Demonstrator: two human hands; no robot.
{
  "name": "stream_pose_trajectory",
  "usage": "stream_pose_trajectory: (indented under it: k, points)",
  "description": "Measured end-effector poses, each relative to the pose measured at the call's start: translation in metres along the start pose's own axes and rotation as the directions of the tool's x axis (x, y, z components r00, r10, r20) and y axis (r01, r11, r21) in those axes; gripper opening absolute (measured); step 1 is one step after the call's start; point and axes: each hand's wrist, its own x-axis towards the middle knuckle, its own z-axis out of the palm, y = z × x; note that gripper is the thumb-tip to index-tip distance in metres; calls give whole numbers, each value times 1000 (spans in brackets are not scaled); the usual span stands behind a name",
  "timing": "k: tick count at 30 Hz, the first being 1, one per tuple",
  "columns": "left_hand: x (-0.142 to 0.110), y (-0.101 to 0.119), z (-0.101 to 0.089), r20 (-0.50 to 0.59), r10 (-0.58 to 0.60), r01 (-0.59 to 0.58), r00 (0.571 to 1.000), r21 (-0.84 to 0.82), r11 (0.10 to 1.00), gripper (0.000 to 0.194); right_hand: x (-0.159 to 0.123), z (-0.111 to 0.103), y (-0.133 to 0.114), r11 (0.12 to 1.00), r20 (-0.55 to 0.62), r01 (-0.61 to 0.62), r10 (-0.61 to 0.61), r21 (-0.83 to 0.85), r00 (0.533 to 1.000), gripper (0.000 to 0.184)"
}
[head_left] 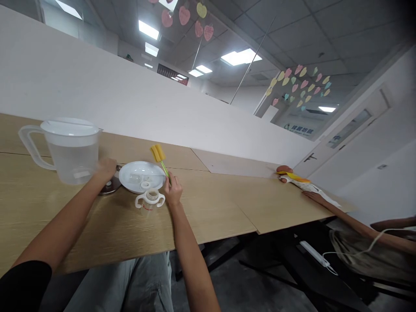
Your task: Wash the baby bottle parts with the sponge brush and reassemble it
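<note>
My right hand (173, 190) is closed around the green handle of a sponge bottle brush (158, 153), whose yellow head points up and away from me. Just left of that hand, a baby bottle (148, 209) with two white handles stands upright without a cap. Behind the bottle lies a white plate (131, 187) holding a white ring and some clear small parts. My left hand (106, 170) is smeared by motion, beside a clear plastic pitcher (71, 156) and above a dark round metal-rimmed object (109, 187); its fingers cannot be made out.
The wooden table (211, 208) runs along a white low wall (156, 110) with glass above. At the far right end, another person's hand (314, 197) rests by a white cloth (312, 187) and a yellow item (294, 176). A power strip (313, 253) lies below on a black seat.
</note>
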Motion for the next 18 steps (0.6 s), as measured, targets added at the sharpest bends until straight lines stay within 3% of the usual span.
stream_pose_trajectory:
  k: [3, 7, 11, 14, 18]
  points:
    - [-1, 0, -1, 51, -66, 55, 997, 194, 980, 25, 0, 0, 0, 1000, -1, 1, -1, 1, 1000, 42]
    - [0, 15, -9, 84, -56, 27, 995, 308, 951, 23, 0, 0, 0, 1000, 6, 4, -4, 3, 1000, 41]
    - [0, 46, -6, 179, 45, -99, 983, 304, 948, 23, 0, 0, 1, 1000, 19, 9, -9, 5, 1000, 39]
    - [-6, 67, 8, 313, 141, -223, 939, 243, 944, 30, 1, 0, 0, 1000, 16, 17, -17, 9, 1000, 39]
    - [-14, 77, 17, 422, 163, -279, 892, 230, 932, 46, 2, -1, 0, 999, 10, 37, -37, 24, 999, 39]
